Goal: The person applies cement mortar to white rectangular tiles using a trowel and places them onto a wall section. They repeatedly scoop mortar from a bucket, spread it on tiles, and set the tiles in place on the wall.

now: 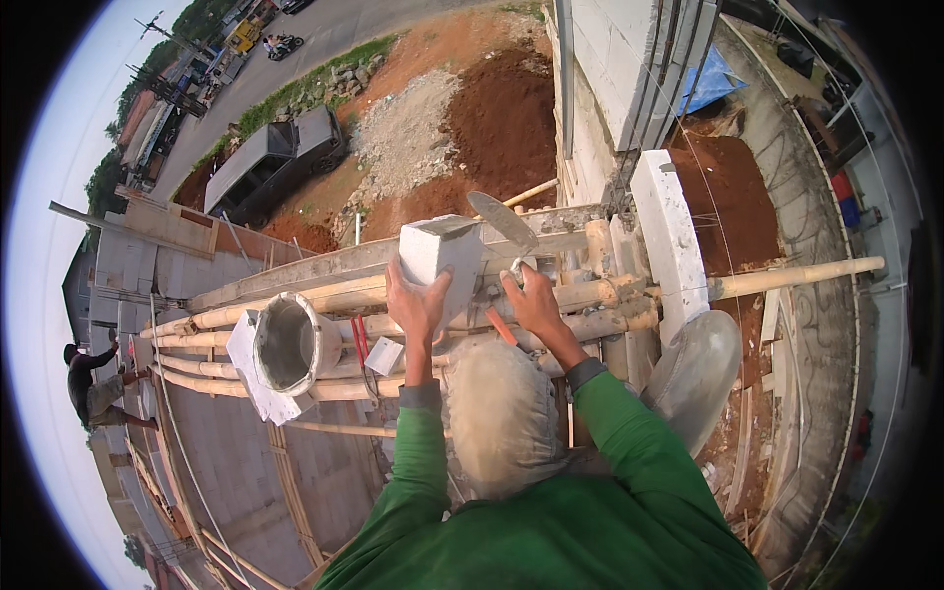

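Note:
My left hand (417,307) grips a white lightweight concrete block (433,264), thumb and fingers on its sides. Grey mortar lies on the block's top face. In my right hand (535,303), just right of the block, is a trowel (504,222) with its grey-smeared blade pointing up and away to the left. Left of my left hand stands a bucket (299,376) with grey mortar inside. Between bucket and hand lie a red-handled tool (360,340) and a small white block piece (384,356).
Bamboo poles (206,341) run across under my hands, high above the ground. A concrete beam (295,279) lies beyond them. A long white block (670,231) stands at right beside a tall block wall (618,69). Another person (96,385) climbs at far left. A car (275,162) is below.

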`<action>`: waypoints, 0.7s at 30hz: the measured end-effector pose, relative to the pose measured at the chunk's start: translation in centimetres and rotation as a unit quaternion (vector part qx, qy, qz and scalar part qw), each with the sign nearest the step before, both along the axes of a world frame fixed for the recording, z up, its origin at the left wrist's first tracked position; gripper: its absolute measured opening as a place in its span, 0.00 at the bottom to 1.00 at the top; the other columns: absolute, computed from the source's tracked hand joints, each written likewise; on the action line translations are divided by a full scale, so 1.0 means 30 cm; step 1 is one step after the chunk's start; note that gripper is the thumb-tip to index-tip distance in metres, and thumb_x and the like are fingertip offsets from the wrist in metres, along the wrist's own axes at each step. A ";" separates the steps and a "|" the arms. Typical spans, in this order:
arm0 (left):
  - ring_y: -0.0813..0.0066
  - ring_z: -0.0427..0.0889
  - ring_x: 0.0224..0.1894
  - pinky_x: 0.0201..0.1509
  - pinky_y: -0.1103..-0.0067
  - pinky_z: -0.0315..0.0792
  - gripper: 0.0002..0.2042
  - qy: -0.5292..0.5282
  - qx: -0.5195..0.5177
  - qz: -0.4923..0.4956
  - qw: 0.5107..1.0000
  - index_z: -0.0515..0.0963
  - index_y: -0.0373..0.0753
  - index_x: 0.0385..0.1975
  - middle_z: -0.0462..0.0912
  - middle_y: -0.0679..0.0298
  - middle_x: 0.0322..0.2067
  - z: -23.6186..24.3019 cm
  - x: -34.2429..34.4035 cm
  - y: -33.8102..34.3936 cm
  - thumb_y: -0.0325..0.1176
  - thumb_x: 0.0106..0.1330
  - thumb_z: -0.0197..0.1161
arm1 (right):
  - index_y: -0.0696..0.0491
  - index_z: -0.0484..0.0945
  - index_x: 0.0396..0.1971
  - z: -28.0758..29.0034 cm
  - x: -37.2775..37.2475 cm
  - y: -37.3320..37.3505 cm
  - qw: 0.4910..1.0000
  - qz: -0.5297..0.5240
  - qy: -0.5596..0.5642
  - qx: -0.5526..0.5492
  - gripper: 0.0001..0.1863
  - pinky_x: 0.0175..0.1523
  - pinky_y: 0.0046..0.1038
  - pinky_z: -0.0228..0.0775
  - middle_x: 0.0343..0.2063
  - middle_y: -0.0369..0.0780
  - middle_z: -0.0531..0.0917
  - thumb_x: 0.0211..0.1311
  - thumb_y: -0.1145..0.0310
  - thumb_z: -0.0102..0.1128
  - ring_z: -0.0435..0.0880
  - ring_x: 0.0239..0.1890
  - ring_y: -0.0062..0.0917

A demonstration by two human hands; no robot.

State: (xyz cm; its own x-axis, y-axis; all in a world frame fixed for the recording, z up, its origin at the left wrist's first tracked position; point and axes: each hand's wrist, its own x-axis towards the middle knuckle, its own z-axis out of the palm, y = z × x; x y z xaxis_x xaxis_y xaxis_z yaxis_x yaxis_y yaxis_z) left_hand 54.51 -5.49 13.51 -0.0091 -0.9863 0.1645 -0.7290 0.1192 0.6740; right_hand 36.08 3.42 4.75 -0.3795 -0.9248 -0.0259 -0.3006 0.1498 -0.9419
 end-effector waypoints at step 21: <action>0.36 0.83 0.54 0.58 0.53 0.74 0.34 -0.089 0.038 0.028 0.995 0.73 0.38 0.68 0.84 0.39 0.52 -0.003 0.000 -0.216 0.62 0.80 0.40 | 0.63 0.75 0.39 0.204 0.199 -0.056 0.997 0.055 0.021 -0.052 0.23 0.39 0.55 0.69 0.23 0.60 0.80 0.81 0.54 0.46 0.79 0.32 0.62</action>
State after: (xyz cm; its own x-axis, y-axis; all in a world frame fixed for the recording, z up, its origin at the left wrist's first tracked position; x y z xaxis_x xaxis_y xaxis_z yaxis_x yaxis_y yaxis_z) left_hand 54.51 -11.96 13.43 0.0231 -0.9956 0.0905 -0.8419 0.0295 0.5389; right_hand 42.05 1.74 10.88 -0.2742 -0.9579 0.0855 -0.3499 0.0166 -0.9366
